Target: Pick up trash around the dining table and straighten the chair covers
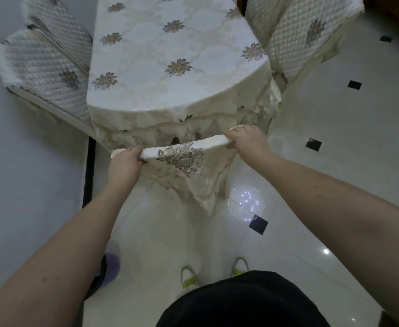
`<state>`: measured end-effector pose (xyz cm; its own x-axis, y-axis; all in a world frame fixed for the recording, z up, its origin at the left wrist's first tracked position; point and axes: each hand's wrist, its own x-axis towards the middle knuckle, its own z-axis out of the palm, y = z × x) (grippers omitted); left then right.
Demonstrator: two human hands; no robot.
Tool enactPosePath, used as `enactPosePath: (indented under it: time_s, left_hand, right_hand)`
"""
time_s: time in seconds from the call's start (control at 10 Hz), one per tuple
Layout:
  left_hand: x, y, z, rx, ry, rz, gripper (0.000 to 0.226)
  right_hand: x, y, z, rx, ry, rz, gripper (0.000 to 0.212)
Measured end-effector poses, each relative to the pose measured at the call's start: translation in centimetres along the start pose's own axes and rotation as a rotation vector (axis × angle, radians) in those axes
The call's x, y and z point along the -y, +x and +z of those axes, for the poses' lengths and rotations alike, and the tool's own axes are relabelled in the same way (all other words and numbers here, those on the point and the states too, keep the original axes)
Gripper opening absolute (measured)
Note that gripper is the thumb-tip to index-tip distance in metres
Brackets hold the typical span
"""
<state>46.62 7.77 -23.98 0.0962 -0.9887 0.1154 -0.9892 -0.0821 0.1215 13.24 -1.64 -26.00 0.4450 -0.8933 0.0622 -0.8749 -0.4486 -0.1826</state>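
Chair cover (182, 156), centre of frame, just below the table (170, 67) edge. Its top rim runs as a long band from lower left up to the right, so the right end sits higher. Left hand (124, 165) grips the left end with curled fingers; right hand (247, 140) grips the right end likewise. Both hands sit on the rim, one at each end. Judgement: next move is an even tug along this axis to level the cover. No trash visible on the floor (335, 138).
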Motion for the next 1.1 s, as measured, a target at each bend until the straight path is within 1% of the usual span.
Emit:
enactPosePath:
  time_s: [0.1,0.3,0.4,0.5,0.7,0.8,0.9,1.0,1.1]
  left_hand:
    - [-0.5,-0.1,-0.1,0.005,-0.004,-0.04,0.024]
    - [-1.4,0.0,0.1,-0.007,-0.011,-0.027,0.023]
    - [-1.1,0.2,0.2,0.002,-0.013,-0.042,0.025]
    - [-0.6,-0.1,0.6,0.003,-0.019,-0.044,0.027]
    - [-1.1,-0.5,1.0,-0.004,-0.09,-0.089,0.035]
    - [-0.8,-1.7,1.9,-0.002,-0.04,-0.014,0.046]
    - [-0.7,-2.9,2.7,0.131,-0.087,-0.032,0.074]
    - [-1.0,-3.2,1.6,0.228,-0.116,-0.057,0.086]
    - [-0.8,-4.3,0.5,0.227,-0.07,-0.004,0.081]
  right_hand:
    - [-0.5,0.0,0.0,-0.003,0.002,-0.02,0.04]
    - [-1.4,0.7,-0.3,0.006,-0.012,0.006,0.035]
    - [-1.2,0.9,-0.5,0.008,-0.01,0.025,0.027]
    - [-1.0,0.7,-0.3,-0.028,0.003,0.021,0.029]
    - [-0.3,0.2,0.1,-0.053,0.015,0.078,0.033]
    - [-0.2,0.0,0.4,-0.023,0.164,0.136,0.037]
    - [0.0,-1.0,0.7,0.096,0.139,0.132,0.057]
    - [1.8,-3.5,0.3,0.168,0.091,0.19,0.081]
    - [3.3,-5.5,-0.1,0.127,0.099,0.2,0.078]
